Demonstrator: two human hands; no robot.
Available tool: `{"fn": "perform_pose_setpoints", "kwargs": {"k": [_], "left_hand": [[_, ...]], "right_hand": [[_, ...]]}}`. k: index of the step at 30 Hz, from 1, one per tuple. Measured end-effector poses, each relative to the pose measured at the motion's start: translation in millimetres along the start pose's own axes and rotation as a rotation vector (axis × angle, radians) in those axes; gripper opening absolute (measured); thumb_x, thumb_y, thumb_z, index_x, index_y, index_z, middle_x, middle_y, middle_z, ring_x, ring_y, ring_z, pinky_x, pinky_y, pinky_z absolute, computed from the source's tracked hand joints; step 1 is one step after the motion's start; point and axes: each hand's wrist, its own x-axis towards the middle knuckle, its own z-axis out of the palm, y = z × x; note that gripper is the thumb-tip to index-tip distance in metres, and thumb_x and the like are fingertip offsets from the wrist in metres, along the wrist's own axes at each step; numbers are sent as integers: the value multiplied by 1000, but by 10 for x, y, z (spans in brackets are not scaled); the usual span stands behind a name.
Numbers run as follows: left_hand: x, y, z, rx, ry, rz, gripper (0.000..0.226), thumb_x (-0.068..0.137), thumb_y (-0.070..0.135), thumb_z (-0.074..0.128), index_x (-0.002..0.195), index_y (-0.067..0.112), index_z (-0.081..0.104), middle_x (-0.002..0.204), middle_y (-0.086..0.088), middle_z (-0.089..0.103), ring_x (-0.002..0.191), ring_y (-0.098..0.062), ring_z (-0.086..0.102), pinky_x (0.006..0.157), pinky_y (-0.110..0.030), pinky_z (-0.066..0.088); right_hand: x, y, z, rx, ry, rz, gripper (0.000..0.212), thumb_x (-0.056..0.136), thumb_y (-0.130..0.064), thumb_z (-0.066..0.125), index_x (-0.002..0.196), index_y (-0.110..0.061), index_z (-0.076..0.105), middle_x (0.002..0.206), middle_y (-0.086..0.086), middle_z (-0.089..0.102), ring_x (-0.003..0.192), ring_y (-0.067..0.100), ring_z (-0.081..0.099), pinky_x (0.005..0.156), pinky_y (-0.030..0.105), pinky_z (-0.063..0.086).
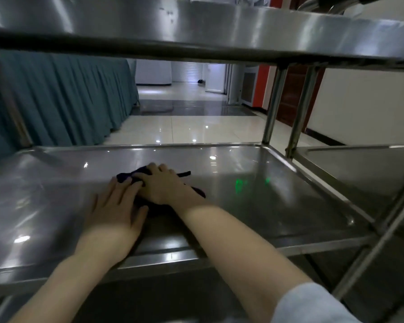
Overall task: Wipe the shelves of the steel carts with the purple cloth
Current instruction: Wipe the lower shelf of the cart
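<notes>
The right hand [161, 183] lies palm-down on the purple cloth [126, 177], its fingers spread and nearly straight, pressing the bunched fabric against the steel and not gripping it. The left hand [117, 206] lies flat just beside it, fingers straight and together, their tips reaching the near edge of the cloth by the right wrist; it holds nothing. The cloth sits roughly mid-way across the middle shelf [278, 194] of the cart, a little towards the front, with a dark tail poking out beyond the right knuckles. The step in hand looks like the wiping of this shelf, with both arms reaching in under the upper shelf [219, 31]. The next move probably calls for sliding the cloth out towards the raised rim and the far corners (whether those parts are already clean cannot be told from the glare). A second cart [359, 164] stands touching or just beside this one on the right, its shelf presumably yet to do.
</notes>
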Motion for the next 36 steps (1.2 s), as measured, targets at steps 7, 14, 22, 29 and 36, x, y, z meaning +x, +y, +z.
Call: {"fn": "perform_pose_setpoints", "kwargs": {"k": [7,14,22,29,36], "left_hand": [[14,-82,95,-57,-132,90,41,96,42,46,134,26,50,137,3,50,124,-21,44,104,-34,35],[22,23,107,-42,-101,71,37,98,41,36,112,17,59,113,-5,59,103,-28,50,87,-39,45],[-15,-34,-5,-228,3,-29,38,96,24,39,123,5,56,115,-23,59,101,-41,52,87,-46,44],[12,-61,55,-180,-92,64,33,93,32,51,122,19,58,119,-10,60,108,-31,51,93,-38,43],[-11,4,58,-162,-21,94,25,94,29,48,97,11,65,96,-12,61,91,-30,50,79,-40,47]], "right_hand": [[-1117,1805,-205,-88,113,486,49,100,-50,31,145,-32,39,150,11,35,134,37,33,110,49,31],[-1770,2182,-342,-130,157,913,54,98,-52,30,144,-26,37,150,19,29,134,45,31,110,54,29],[-742,48,6,-31,123,85,51,98,-52,32,147,-37,33,151,6,31,132,33,32,107,42,29],[-1686,1404,-191,-8,139,513,48,98,-56,33,145,-43,36,154,3,30,136,30,32,109,39,27],[-2133,1633,-316,-82,121,976,57,99,-55,25,148,-29,32,156,16,22,140,40,23,112,48,23]]}}
